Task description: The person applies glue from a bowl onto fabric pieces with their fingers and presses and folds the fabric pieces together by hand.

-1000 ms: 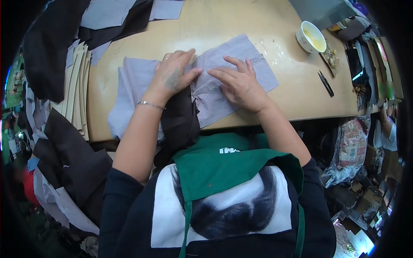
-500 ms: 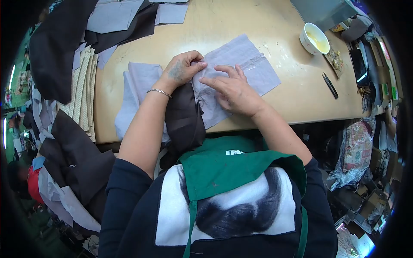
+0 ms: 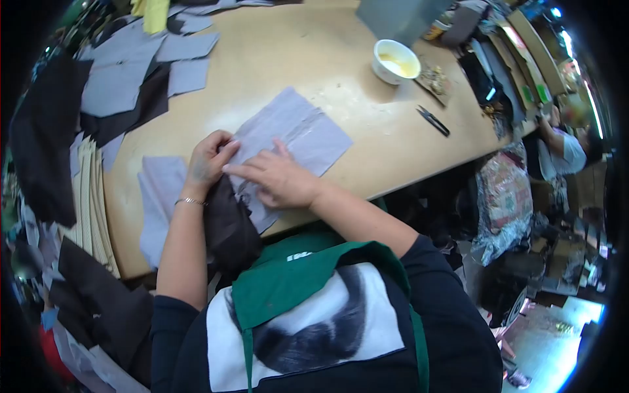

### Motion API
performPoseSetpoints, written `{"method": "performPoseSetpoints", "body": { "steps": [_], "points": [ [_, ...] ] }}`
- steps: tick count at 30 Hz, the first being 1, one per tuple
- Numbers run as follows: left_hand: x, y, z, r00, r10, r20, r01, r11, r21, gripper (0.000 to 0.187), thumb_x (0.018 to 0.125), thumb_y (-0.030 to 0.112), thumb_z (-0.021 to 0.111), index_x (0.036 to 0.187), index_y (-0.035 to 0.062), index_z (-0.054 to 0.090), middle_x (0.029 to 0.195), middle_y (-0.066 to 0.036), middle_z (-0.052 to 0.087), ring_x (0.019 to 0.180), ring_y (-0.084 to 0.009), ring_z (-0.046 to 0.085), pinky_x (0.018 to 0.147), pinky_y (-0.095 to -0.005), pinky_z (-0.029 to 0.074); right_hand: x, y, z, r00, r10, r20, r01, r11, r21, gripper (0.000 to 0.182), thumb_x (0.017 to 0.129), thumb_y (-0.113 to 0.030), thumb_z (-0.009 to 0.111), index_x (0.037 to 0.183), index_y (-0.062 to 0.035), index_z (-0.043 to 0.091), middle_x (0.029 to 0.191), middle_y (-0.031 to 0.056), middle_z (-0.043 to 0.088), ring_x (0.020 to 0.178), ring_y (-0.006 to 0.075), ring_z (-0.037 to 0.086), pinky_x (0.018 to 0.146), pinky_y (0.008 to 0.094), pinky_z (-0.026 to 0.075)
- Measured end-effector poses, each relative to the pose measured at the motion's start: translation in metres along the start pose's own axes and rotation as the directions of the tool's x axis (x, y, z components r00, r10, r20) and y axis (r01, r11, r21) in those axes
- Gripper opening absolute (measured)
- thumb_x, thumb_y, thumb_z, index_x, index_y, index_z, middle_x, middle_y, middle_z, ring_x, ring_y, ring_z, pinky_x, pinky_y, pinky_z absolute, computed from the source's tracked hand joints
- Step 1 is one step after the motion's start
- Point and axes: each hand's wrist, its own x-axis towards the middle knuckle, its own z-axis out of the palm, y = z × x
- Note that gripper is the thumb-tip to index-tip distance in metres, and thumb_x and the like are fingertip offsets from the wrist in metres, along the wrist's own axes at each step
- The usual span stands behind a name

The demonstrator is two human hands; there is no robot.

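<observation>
Pale lavender cloth (image 3: pixel 291 121) with a frayed seam or crease lies across the table near its front edge. My left hand (image 3: pixel 211 159) is closed, pinching the cloth's left edge between thumb and fingers. Flat over the same cloth is my right hand (image 3: pixel 282 177), its fingers spread and the index finger reaching toward the left thumb. Dark brown fabric (image 3: pixel 229 226) bunches below the left hand and hangs over the table edge. Another lavender fold (image 3: pixel 160 196) rests left of my left wrist.
Black thread snips (image 3: pixel 434 121) lie to the right, below a white bowl (image 3: pixel 396 61) of yellowish paste. A grey bin (image 3: pixel 400 19) stands behind it. Cream strips (image 3: pixel 92 196) and stacked lavender pieces (image 3: pixel 118 69) fill the left side. Another person (image 3: pixel 563 147) is at far right.
The view has turned, so the table things appear farther left and the other person shows more at right. Both hands keep nearly the same pose on the cloth.
</observation>
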Motion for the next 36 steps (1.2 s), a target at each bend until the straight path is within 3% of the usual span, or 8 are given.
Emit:
{"method": "performPoseSetpoints", "body": {
  "steps": [5,10,13,16,25,31,36],
  "points": [
    [-0.004,0.003,0.002,0.999,-0.045,-0.018,0.043,0.994,-0.102,0.011,0.084,0.011,0.063,0.084,0.0009,0.059,0.072,0.001,0.056,0.067,-0.0061,0.048,0.061,-0.0211,0.041,0.000,-0.006,0.009,1.000,-0.008,-0.029,0.006,0.998,-0.059,0.059,0.072,-0.013,0.059,0.129,-0.0244,0.047,0.090,0.0011,0.056,0.093,0.0217,0.052,0.097,0.0593,0.029],
    [-0.005,0.007,0.004,0.999,-0.014,-0.031,0.012,0.999,-0.047,0.012,0.085,0.012,0.062,0.085,0.0008,0.058,0.074,0.002,0.057,0.069,-0.0053,0.048,0.062,-0.0199,0.040,-0.004,-0.001,0.012,0.998,-0.044,-0.051,0.043,0.999,-0.020,0.055,0.073,-0.013,0.059,0.126,-0.0258,0.050,0.090,-0.0009,0.056,0.094,0.0205,0.052,0.099,0.0580,0.027],
    [-0.005,0.004,0.003,0.999,-0.012,-0.032,0.011,0.999,-0.035,0.013,0.086,0.013,0.062,0.085,0.0009,0.057,0.074,0.002,0.057,0.068,-0.0050,0.047,0.062,-0.0198,0.040,-0.006,0.000,0.013,0.997,-0.064,-0.044,0.063,0.997,-0.038,0.062,0.070,-0.010,0.058,0.130,-0.0247,0.046,0.092,-0.0001,0.053,0.097,0.0184,0.050,0.099,0.0575,0.029],
    [-0.005,0.003,0.002,0.998,-0.046,-0.032,0.043,0.996,-0.078,0.013,0.086,0.013,0.062,0.085,0.0013,0.057,0.073,0.003,0.056,0.067,-0.0044,0.046,0.061,-0.0194,0.039,-0.006,-0.004,0.021,0.972,-0.049,-0.229,0.062,0.997,0.051,0.052,0.076,-0.015,0.058,0.127,-0.0251,0.049,0.091,0.0001,0.056,0.099,0.0204,0.051,0.100,0.0598,0.026],
    [-0.006,0.006,0.003,0.997,-0.068,-0.020,0.066,0.994,-0.089,0.012,0.086,0.012,0.062,0.086,0.0018,0.058,0.074,0.004,0.055,0.067,-0.0033,0.044,0.060,-0.0179,0.038,-0.006,-0.005,0.015,0.997,-0.072,-0.033,0.070,0.996,-0.046,0.054,0.076,-0.017,0.060,0.128,-0.0247,0.048,0.093,0.0023,0.055,0.099,0.0220,0.050,0.099,0.0619,0.026],
    [-0.006,0.006,0.004,0.997,-0.069,-0.018,0.067,0.992,-0.110,0.010,0.086,0.011,0.063,0.086,0.0016,0.058,0.074,0.004,0.055,0.067,-0.0032,0.045,0.060,-0.0181,0.039,-0.008,-0.005,0.013,0.993,-0.111,-0.046,0.109,0.993,-0.047,0.054,0.075,-0.018,0.061,0.127,-0.0258,0.049,0.093,0.0024,0.054,0.099,0.0224,0.050,0.098,0.0592,0.028],
    [-0.006,0.008,0.006,0.998,-0.016,-0.053,0.015,1.000,-0.018,0.010,0.085,0.010,0.063,0.084,0.0008,0.059,0.072,0.002,0.055,0.066,-0.0054,0.047,0.060,-0.0199,0.040,-0.015,-0.005,0.010,0.969,-0.142,-0.204,0.141,0.990,-0.019,0.054,0.074,-0.013,0.057,0.126,-0.0251,0.049,0.089,0.0002,0.053,0.092,0.0207,0.050,0.098,0.0532,0.031]
  ]
}}
